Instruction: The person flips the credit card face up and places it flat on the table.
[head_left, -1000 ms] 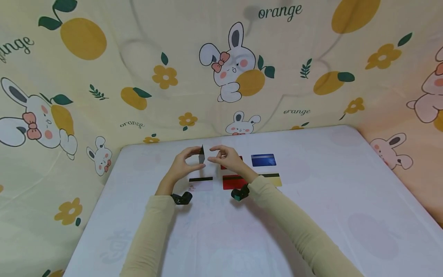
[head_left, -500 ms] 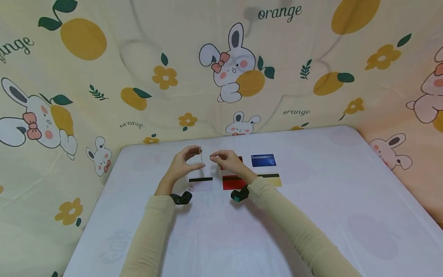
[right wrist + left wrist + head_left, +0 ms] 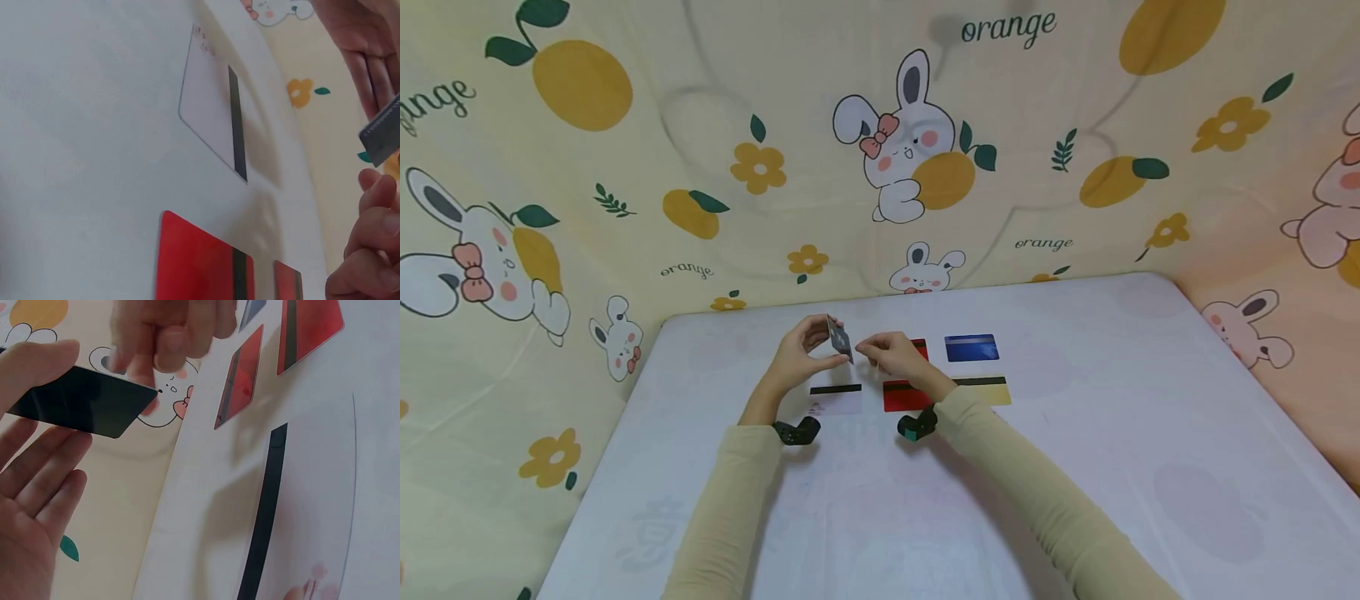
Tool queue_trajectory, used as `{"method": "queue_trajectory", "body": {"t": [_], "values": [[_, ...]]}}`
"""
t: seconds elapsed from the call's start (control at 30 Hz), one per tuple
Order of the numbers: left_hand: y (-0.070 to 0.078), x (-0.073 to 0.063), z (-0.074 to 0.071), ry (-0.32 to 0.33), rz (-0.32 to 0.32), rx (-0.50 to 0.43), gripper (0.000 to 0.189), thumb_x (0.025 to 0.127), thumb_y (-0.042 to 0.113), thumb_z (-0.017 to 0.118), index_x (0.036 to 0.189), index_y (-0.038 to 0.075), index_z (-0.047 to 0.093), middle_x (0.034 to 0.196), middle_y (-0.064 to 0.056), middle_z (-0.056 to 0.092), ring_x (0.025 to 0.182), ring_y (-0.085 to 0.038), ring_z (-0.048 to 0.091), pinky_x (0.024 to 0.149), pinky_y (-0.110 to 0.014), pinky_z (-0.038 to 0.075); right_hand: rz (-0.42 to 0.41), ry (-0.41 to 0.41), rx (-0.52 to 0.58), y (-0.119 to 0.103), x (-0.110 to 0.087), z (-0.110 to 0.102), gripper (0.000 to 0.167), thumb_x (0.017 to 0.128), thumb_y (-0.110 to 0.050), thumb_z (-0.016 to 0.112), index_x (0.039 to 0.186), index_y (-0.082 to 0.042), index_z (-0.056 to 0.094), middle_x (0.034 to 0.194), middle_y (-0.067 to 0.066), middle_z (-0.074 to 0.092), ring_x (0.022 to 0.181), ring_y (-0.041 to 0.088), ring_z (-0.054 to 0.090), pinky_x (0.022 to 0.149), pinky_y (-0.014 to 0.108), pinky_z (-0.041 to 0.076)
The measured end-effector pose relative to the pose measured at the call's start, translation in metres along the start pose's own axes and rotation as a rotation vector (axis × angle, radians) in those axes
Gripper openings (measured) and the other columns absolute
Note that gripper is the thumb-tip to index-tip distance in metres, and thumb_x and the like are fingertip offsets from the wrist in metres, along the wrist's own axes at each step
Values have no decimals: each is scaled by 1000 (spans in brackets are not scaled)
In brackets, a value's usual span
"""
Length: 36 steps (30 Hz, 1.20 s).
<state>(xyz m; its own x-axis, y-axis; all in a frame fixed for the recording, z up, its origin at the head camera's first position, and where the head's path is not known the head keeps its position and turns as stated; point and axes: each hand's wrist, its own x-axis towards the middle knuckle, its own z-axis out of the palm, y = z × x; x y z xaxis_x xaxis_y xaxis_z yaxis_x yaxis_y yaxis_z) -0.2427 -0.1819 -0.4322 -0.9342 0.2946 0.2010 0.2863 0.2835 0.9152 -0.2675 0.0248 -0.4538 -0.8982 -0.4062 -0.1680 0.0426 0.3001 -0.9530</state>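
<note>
My left hand (image 3: 797,357) holds a dark bank card (image 3: 840,338) above the table, its thumb at one edge and fingers at the opposite edge. The card stands tilted, a grey printed face toward the head camera. In the left wrist view its dark side shows. My right hand (image 3: 895,354) hovers just right of the card with fingers curled and nothing in them, fingertips close by the card's corner in the right wrist view. A white card (image 3: 835,402) with a black stripe lies below the left hand. Beneath the right hand lies a red card (image 3: 904,397).
Behind the right hand a second red card (image 3: 920,347) is partly hidden. A blue card (image 3: 972,347) and a gold card (image 3: 992,391) lie to the right on the white table (image 3: 1075,467). A patterned cloth (image 3: 820,100) hangs behind the table.
The dark card has turned in my left hand, from nearly edge-on to showing its printed face. My right hand has lowered slightly, and its fingers have drawn together.
</note>
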Motion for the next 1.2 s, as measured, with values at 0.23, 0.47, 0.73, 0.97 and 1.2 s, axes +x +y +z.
{"method": "queue_trajectory", "body": {"t": [0.23,0.47,0.73,0.97,1.2], "values": [[0,1,2,-1,-37,-19,60,77,0,77,128,0,46,133,-21,58,128,-35,54,115,-42,38,82,12,24,0,0,3,29,98,-23,53,113,-2,67,70,-2,50,55,9,38,50,20,32],[0,2,2,-11,-38,-25,60,77,0,76,128,-1,44,134,-22,56,128,-36,53,113,-45,39,131,2,67,2,4,3,27,99,-23,52,110,-4,67,70,-2,52,55,11,39,50,20,32],[-2,2,3,3,-59,-10,61,77,1,77,129,0,44,135,-21,56,128,-35,54,111,-43,41,160,-31,160,3,4,2,24,100,-20,48,103,-1,62,72,-2,51,62,12,39,53,20,32],[-6,1,0,31,-94,14,67,78,7,79,136,2,45,133,-22,54,131,-36,51,117,-44,35,137,-36,258,3,2,1,21,101,-19,45,97,-2,56,67,-2,43,57,11,36,49,21,28],[-11,-2,-3,44,-132,60,66,79,11,78,136,4,46,128,-20,58,122,-31,57,111,-42,42,141,-29,276,4,2,-3,20,101,-18,45,97,-4,57,66,-2,42,54,11,33,48,22,25]]}}
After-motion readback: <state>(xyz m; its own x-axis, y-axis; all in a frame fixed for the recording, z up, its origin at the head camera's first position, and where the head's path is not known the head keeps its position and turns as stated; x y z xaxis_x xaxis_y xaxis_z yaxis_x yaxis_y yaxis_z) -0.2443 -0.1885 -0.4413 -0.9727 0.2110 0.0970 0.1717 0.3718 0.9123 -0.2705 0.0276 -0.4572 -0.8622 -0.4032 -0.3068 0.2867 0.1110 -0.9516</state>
